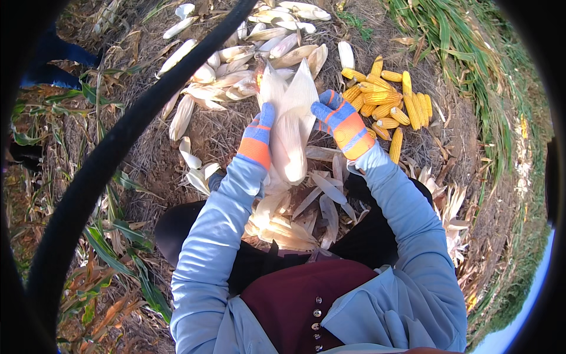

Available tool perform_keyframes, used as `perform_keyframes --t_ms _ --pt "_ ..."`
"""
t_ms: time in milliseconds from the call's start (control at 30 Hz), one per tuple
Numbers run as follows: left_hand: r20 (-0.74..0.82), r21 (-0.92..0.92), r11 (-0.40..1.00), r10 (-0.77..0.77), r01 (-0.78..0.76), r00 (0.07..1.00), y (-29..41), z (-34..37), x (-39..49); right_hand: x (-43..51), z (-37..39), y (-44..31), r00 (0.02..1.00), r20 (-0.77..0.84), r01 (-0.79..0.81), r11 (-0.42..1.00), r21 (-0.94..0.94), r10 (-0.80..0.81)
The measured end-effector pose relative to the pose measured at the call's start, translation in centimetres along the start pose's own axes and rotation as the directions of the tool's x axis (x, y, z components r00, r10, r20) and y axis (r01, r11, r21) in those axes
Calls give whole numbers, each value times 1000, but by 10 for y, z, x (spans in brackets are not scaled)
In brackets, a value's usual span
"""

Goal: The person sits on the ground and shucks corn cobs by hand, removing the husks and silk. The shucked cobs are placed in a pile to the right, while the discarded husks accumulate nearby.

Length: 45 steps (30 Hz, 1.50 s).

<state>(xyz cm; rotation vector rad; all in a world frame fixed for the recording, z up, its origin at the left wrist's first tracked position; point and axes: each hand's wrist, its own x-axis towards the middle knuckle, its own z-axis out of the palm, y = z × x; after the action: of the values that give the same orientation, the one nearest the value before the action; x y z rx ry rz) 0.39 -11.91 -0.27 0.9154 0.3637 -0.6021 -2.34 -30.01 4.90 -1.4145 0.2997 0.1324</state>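
A large ear of corn in pale, dry husk (289, 137) is held in front of me, its pointed husk leaves spread apart at the far end. My left hand (258, 135), in a blue and orange knit glove, grips its left side; some of the fingers are hidden behind it. On the opposite side, my right hand (342, 121), gloved the same way, has its fingertips at the edge of a husk leaf. The kernels of this ear are covered. Loose husk leaves (283, 230) lie below it, between my legs.
Husked yellow cobs (380, 97) are heaped on the ground to the right. Unhusked ears (234, 79) lie in a pile ahead and left. Green stalks (455, 40) border the right side. A dark strap (132, 141) crosses the view. Another person's leg (62, 62) shows at upper left.
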Motion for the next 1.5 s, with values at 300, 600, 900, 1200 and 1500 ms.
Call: perform_keyframes --t_ms 300,600,900,1200,1500 --pt "-51 -189 981 35 -44 998 9 -13 10 -6 7 -5 992 113 -95 909 406 53" --pt "-415 -164 900 309 -404 856 67 -38 6 -39 1 33 657 676 230 765 -601 334" --pt "-294 -249 866 359 -433 886 84 -37 -3 -43 3 72 679 548 293 505 -812 488" --pt "176 -296 940 -123 172 977 24 5 -18 21 -7 18 959 225 -186 982 45 171" --pt "254 -162 966 -155 200 955 -3 1 -10 8 6 -2 976 185 -45 943 -330 111"
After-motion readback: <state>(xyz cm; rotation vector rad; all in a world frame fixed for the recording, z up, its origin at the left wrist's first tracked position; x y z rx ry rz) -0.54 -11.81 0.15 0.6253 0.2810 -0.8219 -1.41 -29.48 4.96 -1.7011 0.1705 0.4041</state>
